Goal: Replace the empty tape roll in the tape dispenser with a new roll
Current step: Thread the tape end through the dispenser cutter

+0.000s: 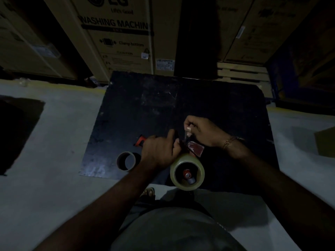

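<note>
Head view: full clear tape roll on red dispenser, both hands gripping it.

Both forearms are bare, no sleeves showing. A gold chain bracelet circles the right wrist. A grey shirt covers the torso, and a sandal shows below.

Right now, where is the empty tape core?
In the head view the empty tape core lies on the black board, near its front-left corner, just left of the left hand and apart from it.
</note>
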### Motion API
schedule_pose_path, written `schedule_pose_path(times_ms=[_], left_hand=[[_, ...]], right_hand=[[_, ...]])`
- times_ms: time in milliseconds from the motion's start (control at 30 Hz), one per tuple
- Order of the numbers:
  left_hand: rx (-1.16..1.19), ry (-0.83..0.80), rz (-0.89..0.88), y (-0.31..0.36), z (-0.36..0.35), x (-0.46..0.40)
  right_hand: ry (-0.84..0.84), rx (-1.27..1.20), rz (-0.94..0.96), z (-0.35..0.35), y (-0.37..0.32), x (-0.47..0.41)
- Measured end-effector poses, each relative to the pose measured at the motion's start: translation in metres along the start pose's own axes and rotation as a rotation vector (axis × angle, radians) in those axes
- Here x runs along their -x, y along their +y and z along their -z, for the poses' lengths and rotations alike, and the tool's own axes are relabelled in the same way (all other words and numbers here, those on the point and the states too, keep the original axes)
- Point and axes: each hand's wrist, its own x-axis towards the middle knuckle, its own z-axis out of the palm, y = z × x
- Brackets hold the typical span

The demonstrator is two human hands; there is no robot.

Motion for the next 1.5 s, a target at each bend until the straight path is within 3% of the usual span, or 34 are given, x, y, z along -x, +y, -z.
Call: schedule_pose_path(times_ms=[67, 233, 367, 833, 1133, 1333, 1500], left_hand=[[-0.022, -0.015, 0.026, -0.001, -0.001, 0.006], [0.067, -0.081, 0.158, -0.010, -0.019, 0.030], [0.116, -0.038, 0.204, -0.011, -0.018, 0.027], [0.112, 0.052, 0.133, 0.000, 0.007, -0.002], [0.120, 0.014, 0.148, 0.003, 0.002, -0.006], [0.188, -0.050, 0.154, 0.000, 0.000, 0.000], [0.253, -0.066, 0.261, -0.001, 0.006, 0.000]], right_hand=[[-0.012, 0.039, 0.009, 0.001, 0.001, -0.001], [0.178, 0.018, 0.038, 0.035, 0.011, -0.006], [0.222, -0.011, 0.005, 0.039, 0.024, -0.003], [0.449, -0.215, -0.091, 0.033, 0.060, 0.011], [0.532, -0.214, -0.121, 0.034, 0.071, 0.024], [0.478, -0.179, -0.118, 0.044, 0.060, 0.016], [0.457, -0.206, -0.098, 0.040, 0.058, 0.016]])
